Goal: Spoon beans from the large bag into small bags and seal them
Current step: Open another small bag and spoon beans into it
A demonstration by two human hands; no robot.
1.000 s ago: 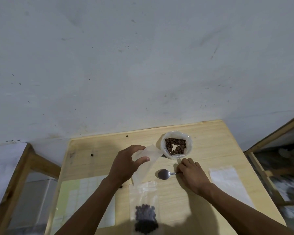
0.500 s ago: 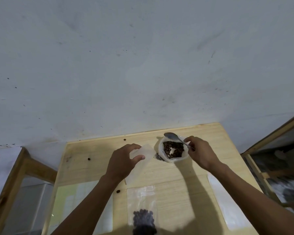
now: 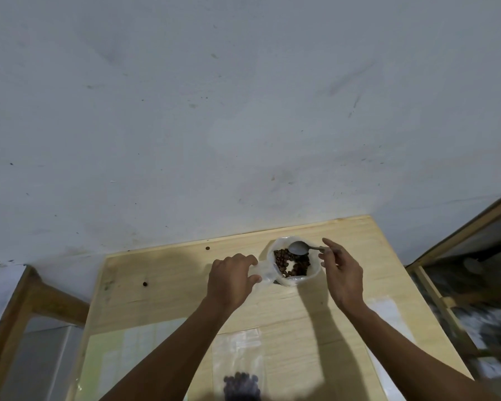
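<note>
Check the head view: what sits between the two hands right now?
In the head view, the open large bag of beans sits between the left hand and right hand. The spoon, in the right hand, hangs over it.

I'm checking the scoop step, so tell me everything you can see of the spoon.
The spoon looks like grey metal, with an oval bowl and a thin handle. The right hand pinches the handle's end between thumb and fingers. The bowl sits over the far rim of the large bag, above the brown beans, and looks empty. It lies roughly level, handle pointing right. Whether the bowl touches the bag's plastic cannot be told.
</note>
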